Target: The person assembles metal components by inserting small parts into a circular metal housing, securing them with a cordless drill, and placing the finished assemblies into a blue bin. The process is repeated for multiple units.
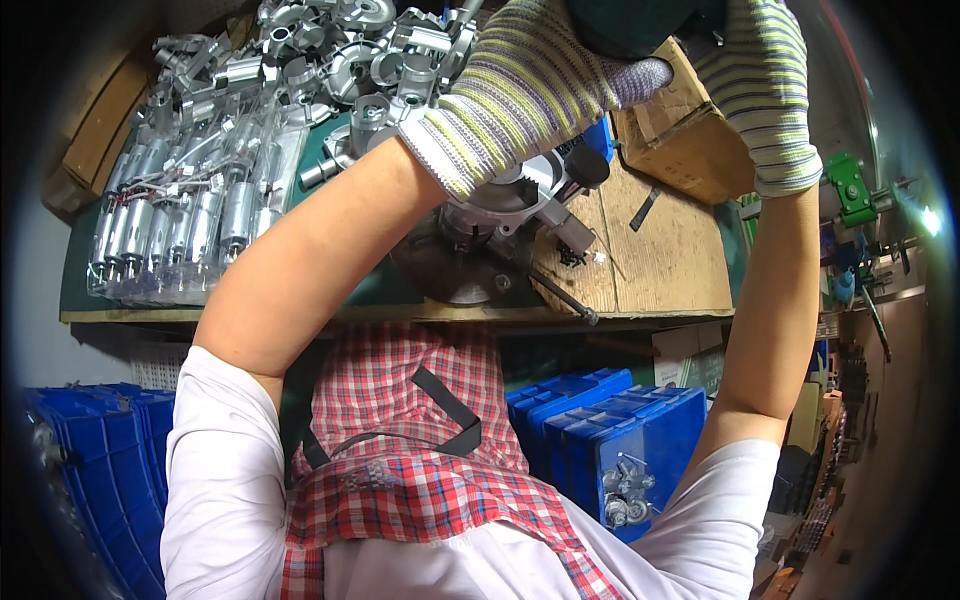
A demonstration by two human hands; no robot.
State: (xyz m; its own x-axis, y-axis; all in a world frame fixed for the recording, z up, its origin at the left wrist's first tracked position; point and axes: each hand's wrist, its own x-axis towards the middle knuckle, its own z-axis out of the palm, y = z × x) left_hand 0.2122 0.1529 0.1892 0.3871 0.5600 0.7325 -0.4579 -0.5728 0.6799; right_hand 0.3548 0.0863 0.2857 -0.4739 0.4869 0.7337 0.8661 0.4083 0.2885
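A dark object is sitting at one o'clock in the view, against the upper rim, and is showing a near-black, slightly greenish surface with a smooth, rounded underside. The left hand, in a knitted glove striped yellow, grey and white, is grasping it from the left, the thumb lying along its lower side. The right hand, gloved alike, is rising beside it at two o'clock; whether those fingers are gripping it, I cannot tell.

The picture's edge is cutting off the object's top and the right hand's fingertips, and the left glove is covering part of its near side (so its kind is staying unclear). The visible part is stretching roughly from nine toward three o'clock, but with so much hidden its true long axis and its pointing end are escaping judgement.

Below the object, a cardboard box is standing at two o'clock. A grey metal housing is resting at twelve, over a round dark base. Metal castings are piling up at eleven, and silvery motors are lying in rows between nine and ten. Blue crates are standing at four o'clock.
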